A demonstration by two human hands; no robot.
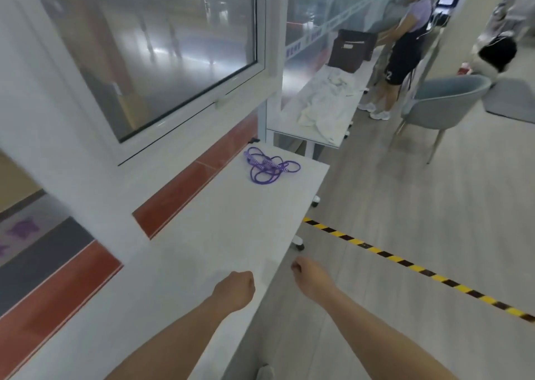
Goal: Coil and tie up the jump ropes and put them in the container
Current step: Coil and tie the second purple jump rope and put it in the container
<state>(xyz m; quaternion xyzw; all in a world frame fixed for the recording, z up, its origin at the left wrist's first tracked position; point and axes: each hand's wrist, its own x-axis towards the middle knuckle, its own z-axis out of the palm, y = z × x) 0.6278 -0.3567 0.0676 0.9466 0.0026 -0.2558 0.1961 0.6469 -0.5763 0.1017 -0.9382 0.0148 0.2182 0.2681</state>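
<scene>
A purple jump rope (267, 166) with striped purple-and-white handles lies in a loose tangle at the far end of the long white table (231, 229). My left hand (236, 288) hovers over the near part of the table with its fingers curled under, holding nothing. My right hand (308, 274) is just past the table's right edge, above the floor, fingers also curled and holding nothing. Both hands are well short of the rope. No container for the ropes is in view on this table.
A second white table (292, 127) beyond carries crumpled white cloth (327, 107) and a dark brown box (350, 49). A person (405, 46) stands beside it. A grey chair (445, 101) stands on the floor at right. Yellow-black tape (419, 269) crosses the floor. A window (150, 46) lines the left wall.
</scene>
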